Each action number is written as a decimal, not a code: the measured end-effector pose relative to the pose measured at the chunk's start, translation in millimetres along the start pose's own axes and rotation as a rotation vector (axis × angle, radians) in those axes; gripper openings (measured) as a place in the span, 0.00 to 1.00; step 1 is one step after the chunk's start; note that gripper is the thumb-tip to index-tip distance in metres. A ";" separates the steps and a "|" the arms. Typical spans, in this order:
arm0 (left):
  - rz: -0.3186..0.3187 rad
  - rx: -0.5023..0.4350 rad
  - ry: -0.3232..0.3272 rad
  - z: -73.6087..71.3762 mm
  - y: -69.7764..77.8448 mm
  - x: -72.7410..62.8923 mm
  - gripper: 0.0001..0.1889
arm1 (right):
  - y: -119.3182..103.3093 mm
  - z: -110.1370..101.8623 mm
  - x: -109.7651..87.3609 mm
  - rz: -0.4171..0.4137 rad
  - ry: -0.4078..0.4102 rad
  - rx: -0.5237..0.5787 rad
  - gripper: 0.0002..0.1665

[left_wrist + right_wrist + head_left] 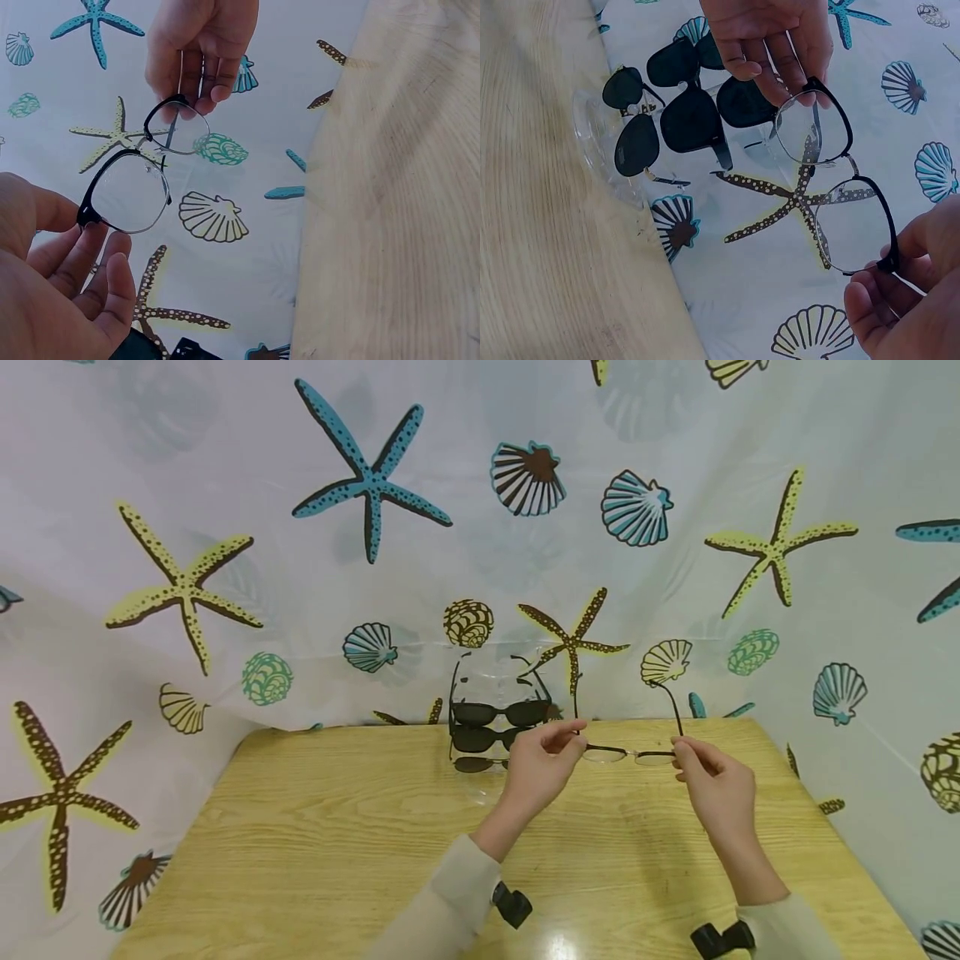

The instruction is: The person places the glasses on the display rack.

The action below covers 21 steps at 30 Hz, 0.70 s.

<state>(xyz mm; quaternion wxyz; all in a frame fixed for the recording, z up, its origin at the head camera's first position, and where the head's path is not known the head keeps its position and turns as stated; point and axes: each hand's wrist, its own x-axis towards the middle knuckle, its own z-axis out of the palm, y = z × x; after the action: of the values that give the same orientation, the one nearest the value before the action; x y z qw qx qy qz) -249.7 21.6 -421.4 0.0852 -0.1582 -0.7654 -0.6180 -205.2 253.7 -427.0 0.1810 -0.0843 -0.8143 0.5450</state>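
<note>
A pair of eyeglasses (606, 749) with clear lenses, dark upper rims and thin metal lower rims is held up between both hands, above the table's back part. Its temples are unfolded and point away from me. My left hand (542, 764) pinches the frame at its left end, and my right hand (718, 789) pinches the right end. In the left wrist view the black rim corner (88, 213) sits between the left thumb and fingers. The right wrist view shows the opposite corner (887, 264) between the right thumb and fingers.
Just left of the left hand, several dark sunglasses (474, 740) sit stacked on a clear plastic stand (592, 142) near the table's back edge. The wooden table (337, 843) meets a white cloth (450, 577) printed with starfish and shells behind and at both sides.
</note>
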 end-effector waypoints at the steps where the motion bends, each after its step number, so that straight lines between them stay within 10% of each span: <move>1: 0.008 0.001 0.005 -2.3 2.5 1.0 0.13 | -2.7 1.1 0.5 -0.003 0.001 0.004 0.25; 21: 0.077 0.008 0.022 -47.3 44.7 13.8 0.15 | -51.9 18.0 8.6 -0.106 0.000 0.090 0.22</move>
<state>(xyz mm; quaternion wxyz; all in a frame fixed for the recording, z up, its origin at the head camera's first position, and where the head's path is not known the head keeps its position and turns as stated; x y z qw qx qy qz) -250.2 -14.2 -365.3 0.1177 -0.1803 -0.7603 -0.6128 -217.0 220.8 -383.7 0.2135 -0.0328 -0.7924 0.5705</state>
